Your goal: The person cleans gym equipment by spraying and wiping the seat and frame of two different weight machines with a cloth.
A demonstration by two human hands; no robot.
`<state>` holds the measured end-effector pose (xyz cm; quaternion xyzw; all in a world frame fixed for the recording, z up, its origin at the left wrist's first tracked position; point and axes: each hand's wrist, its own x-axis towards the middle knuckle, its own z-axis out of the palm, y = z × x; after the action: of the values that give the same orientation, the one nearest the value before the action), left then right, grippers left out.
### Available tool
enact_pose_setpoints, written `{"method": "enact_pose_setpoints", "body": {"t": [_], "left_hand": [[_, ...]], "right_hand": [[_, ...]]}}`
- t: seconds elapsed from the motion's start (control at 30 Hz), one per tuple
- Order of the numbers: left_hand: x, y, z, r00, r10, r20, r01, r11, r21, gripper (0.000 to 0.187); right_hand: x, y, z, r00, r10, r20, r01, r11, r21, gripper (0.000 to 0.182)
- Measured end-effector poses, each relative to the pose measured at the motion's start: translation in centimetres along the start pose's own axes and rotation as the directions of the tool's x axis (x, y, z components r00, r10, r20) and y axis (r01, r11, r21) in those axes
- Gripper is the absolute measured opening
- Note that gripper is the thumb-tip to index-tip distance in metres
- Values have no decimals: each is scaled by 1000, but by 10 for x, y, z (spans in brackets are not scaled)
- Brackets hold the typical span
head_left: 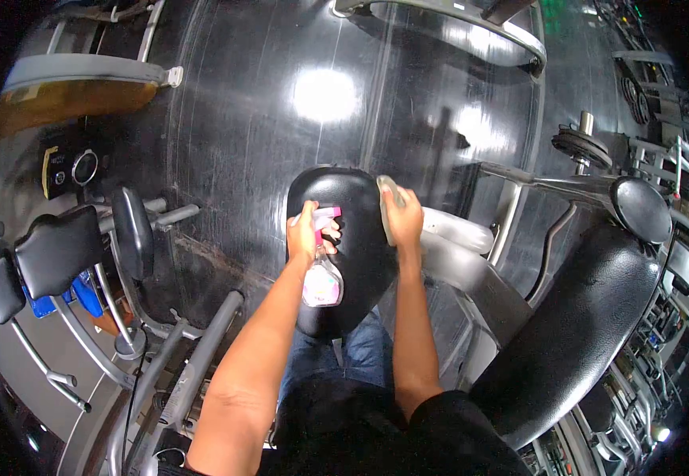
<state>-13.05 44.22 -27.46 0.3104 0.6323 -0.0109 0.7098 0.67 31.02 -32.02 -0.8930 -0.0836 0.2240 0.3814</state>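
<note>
A clear spray bottle [323, 284] with a pink trigger head is gripped in my left hand [305, 234], its nozzle pointing right over a black padded seat [340, 186]. My right hand [404, 218] is closed round a pale, flat cloth or sponge [385, 208], which lies against the right edge of the same seat. The seat is upright in front of my body, between my two arms.
A long black padded bench [590, 317] with a round pad [642, 208] stands on the right. Black pads on metal frames [59, 250] are at the left. A weight plate [581, 147] sits on a post at the upper right. Dark shiny floor [241, 103] lies ahead.
</note>
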Motion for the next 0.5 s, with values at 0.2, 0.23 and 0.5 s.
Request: {"method": "enact_pose_setpoints", "body": {"t": [0.2,0.23,0.5], "left_hand": [[0,-1,-1,1000,28,-12,-29,995,-97,48],[-1,0,-1,1000,8,0,-8,996,-87,47],[-1,0,0,1000,-10,-3,10,997,-81,49]], "right_hand": [[19,-58,12,979,-185,85,188,981,-38,34],[10,-54,10,969,-247,27,246,969,9,31],[-67,-13,-19,982,-182,-57,182,983,-5,27]]}}
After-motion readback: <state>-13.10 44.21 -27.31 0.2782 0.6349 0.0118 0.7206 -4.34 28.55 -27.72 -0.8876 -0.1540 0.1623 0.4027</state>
